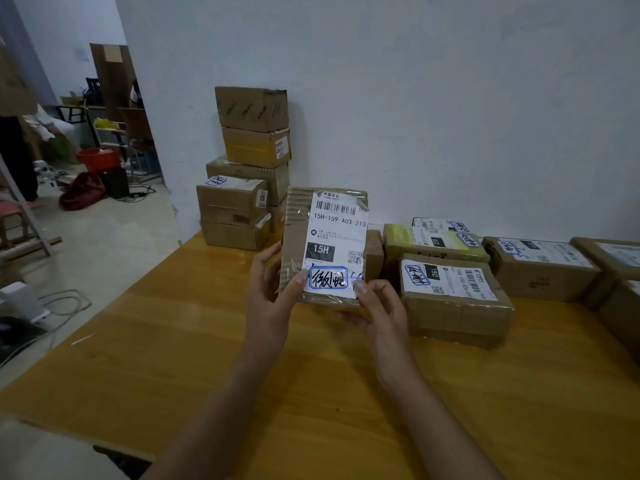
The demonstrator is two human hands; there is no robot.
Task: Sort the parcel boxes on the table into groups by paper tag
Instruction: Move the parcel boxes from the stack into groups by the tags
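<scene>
The held parcel box [294,237] is at the centre of the frame, lifted clear of the table [173,341] and gripped at its lower end by both hands. The left hand [273,289] holds the lower left edge, thumb on the front face and fingers behind. The right hand [381,313] holds the lower right corner, thumb on the shipping label [337,233] and fingers curled underneath. The long axis of the box runs nearly top to bottom in the frame, label side toward the camera. The handwritten paper tag [328,278], outlined in blue, sits at the lower end between the two thumbs, so it can be read without turning the box. Two destinations are visible. A stack of parcel boxes [242,174] stands against the wall [450,98] at upper left of the held box, on the left hand's side. A row of parcel boxes [540,265] lies flat at centre right, and its nearest tagged box [450,292] is just beside the right hand. Judgement: placement depends on the tag match, meaning a leftward, far reach for the stack or a short rightward set-down for the row.
</scene>
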